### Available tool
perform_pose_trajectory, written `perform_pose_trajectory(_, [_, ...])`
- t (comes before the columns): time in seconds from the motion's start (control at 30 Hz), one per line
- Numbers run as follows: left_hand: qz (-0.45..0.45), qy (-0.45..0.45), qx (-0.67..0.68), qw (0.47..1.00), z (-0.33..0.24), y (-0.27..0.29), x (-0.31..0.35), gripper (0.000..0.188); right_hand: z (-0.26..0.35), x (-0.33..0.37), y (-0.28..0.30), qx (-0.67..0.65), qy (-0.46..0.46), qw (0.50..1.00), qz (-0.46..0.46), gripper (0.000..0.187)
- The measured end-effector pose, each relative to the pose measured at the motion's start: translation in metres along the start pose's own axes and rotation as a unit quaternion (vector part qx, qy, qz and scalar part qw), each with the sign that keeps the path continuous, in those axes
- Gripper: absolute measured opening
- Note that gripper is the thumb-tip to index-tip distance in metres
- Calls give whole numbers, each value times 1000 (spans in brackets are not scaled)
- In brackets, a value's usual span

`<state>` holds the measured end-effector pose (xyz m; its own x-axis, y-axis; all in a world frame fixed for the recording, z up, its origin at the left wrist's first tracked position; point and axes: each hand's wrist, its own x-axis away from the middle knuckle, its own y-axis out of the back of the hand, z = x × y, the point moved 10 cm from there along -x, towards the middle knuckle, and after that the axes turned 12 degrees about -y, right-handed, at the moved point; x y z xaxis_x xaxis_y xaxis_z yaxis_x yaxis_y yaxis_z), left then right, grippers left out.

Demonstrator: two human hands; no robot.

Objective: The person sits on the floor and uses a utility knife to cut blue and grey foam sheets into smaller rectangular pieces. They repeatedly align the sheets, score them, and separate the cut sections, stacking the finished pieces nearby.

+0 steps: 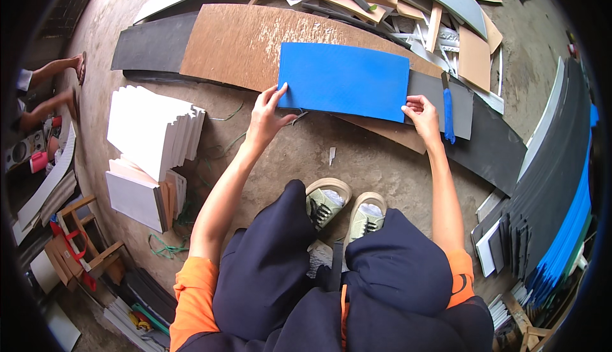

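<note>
A blue rectangular sheet point(344, 81) lies over a long brown board point(236, 39) on the floor in front of me. My left hand point(264, 116) is at its left edge, fingertips against the edge and thumb spread near the lower corner. At the lower right corner, my right hand point(422, 116) grips the sheet between thumb and curled fingers. Under and beside the sheet's right end is a dark grey piece point(440, 97). A cutter with a blue-wrapped handle point(449, 113) rests on that piece, just right of my right hand.
White stacked panels point(150, 129) stand left of my left arm. Offcuts point(395, 14) pile up behind the boards. Black sheets point(548, 161) and blue sheets point(567, 237) lean in a stack at right. Green string point(167, 248) lies on the floor. Another person's legs point(54, 87) show at far left.
</note>
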<state>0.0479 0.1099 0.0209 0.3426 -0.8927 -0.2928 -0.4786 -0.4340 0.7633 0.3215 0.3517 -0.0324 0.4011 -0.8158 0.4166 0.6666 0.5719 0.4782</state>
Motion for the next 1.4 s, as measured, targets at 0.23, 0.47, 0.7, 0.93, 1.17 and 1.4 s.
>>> perform_pose_trajectory(0.23, [24,-44,-27,998,12,-2,4,66,2,-2,-4,22,-2,1000,6,26])
perform_pose_trajectory(0.47, [15,-54,-50,997,-3,-3,1,63,4,-9,-5,56,-10,998,5,26])
perform_pose_trajectory(0.7, [5,-53,-60,997,-6,-4,2,60,1,-11,-3,42,-34,999,4,22])
perform_pose_trajectory(0.93, [17,-90,-103,990,-8,-2,-4,59,-2,-17,-5,10,-5,1000,15,21])
perform_pose_trajectory(1.17, [111,202,-20,973,62,-15,-25,60,-1,-17,-7,20,-25,999,18,20])
perform_pose_trajectory(1.4, [212,192,23,958,70,-35,-29,89,-3,-10,-6,6,-22,1000,20,20])
